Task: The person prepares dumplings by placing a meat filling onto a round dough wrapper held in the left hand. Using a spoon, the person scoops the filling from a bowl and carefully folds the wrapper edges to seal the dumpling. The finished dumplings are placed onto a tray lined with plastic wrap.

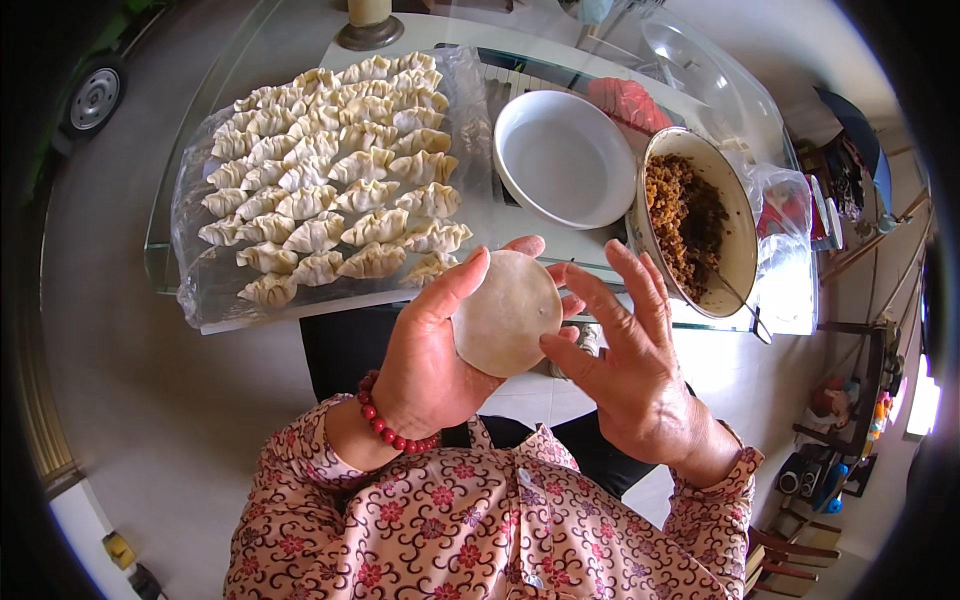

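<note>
A round, flat dumpling wrapper (pixel 507 315) lies across the palm and fingers of my left hand (pixel 431 349), whose thumb rests on its upper left edge. My right hand (pixel 637 360) has its fingers spread, with the thumb at the wrapper's lower right edge; whether it pinches the wrapper is hard to tell. Rows of pleated dumplings (pixel 307 199) sit on a plastic sheet (pixel 199 247) at the left of the glass table. Beyond my hands stands an empty white bowl (pixel 562 157). Right of it, an enamel basin (pixel 739 225) holds brown minced filling (pixel 679 217) and a metal utensil (pixel 735 289).
The glass table's edge (pixel 161 270) runs past the dumplings. A red plastic bag (pixel 628 103) lies behind the white bowl, and a clear plastic bag (pixel 784 262) is right of the basin. A candle-like post on a dark base (pixel 370 31) stands at the back.
</note>
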`<state>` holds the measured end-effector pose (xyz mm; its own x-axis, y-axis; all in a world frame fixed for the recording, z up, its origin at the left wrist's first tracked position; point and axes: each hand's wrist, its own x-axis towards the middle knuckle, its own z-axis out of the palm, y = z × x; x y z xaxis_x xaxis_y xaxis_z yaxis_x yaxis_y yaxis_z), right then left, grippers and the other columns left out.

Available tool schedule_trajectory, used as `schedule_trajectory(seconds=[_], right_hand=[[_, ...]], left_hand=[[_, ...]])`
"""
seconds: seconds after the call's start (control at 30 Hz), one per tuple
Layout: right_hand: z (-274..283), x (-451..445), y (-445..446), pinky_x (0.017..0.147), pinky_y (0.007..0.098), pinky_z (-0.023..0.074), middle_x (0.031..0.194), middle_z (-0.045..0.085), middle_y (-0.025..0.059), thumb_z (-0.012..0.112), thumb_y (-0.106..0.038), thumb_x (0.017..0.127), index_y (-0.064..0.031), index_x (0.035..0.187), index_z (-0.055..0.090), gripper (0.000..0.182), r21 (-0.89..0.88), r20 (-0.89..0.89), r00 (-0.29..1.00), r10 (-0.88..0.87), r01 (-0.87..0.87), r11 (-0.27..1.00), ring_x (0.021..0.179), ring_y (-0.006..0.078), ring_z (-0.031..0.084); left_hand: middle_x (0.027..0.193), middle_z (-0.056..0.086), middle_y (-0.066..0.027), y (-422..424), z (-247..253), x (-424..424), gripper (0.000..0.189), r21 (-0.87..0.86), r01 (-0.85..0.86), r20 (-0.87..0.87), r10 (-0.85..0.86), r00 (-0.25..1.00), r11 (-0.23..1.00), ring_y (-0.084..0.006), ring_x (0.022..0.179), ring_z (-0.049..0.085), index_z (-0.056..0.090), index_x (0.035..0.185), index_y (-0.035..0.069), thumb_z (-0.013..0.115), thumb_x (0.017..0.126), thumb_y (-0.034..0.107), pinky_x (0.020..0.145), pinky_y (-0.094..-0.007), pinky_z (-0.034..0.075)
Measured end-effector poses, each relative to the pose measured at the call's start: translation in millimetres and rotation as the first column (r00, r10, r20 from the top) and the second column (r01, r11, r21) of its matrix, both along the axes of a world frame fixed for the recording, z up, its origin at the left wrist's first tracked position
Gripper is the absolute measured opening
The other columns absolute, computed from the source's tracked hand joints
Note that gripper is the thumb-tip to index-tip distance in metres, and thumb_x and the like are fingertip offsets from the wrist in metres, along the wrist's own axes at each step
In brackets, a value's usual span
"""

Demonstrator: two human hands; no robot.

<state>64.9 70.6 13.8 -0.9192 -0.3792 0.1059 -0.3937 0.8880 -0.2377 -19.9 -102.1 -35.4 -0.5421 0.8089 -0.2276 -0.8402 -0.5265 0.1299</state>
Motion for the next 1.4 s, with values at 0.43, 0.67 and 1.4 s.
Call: schedule_trajectory(seconds=[0.43,0.67,1.4], right_hand=[[-3.1,-98.9,40.6,0.112,0.0573,0.0107,0.132,0.046,0.0284,0.054,0.002,0.069,-0.0002,0.086,0.071,0.024,0.439,-0.116,0.965,-0.235,0.262,0.859,0.135,0.0457,0.025],[-11.8,-110.7,36.1,0.112,0.0588,0.0073,0.131,0.047,0.026,0.056,-0.003,0.07,-0.0019,0.083,0.072,0.021,0.553,0.008,0.967,-0.254,0.208,0.807,0.135,0.0444,0.026],[-26.4,-20.6,-42.8,0.108,0.0605,0.016,0.139,0.037,0.0266,0.051,0.008,0.066,0.0065,0.119,0.054,0.053,-0.117,0.001,0.94,-0.342,0.34,0.933,0.135,0.0503,0.019]], left_hand=[[0.133,0.047,-0.0192,0.0,-2.9,-0.4,0.066,-0.085,0.036,-0.064,-0.042,0.997,0.996,-0.0405,0.123,0.045,0.035,0.137,0.004,0.045,0.092,0.051,0.1,-0.0559,0.04],[0.134,0.046,-0.0189,-3.5,-6.4,-3.7,0.067,-0.043,0.051,-0.07,-0.054,0.996,0.998,-0.0398,0.124,0.045,0.034,0.139,0.004,0.042,0.093,0.053,0.101,-0.0557,0.039],[0.135,0.049,-0.007,9.0,-10.2,8.8,0.063,-0.104,0.049,0.019,-0.047,0.999,0.993,-0.0198,0.125,0.046,0.041,0.137,0.008,0.026,0.098,0.056,0.105,-0.0379,0.035]])
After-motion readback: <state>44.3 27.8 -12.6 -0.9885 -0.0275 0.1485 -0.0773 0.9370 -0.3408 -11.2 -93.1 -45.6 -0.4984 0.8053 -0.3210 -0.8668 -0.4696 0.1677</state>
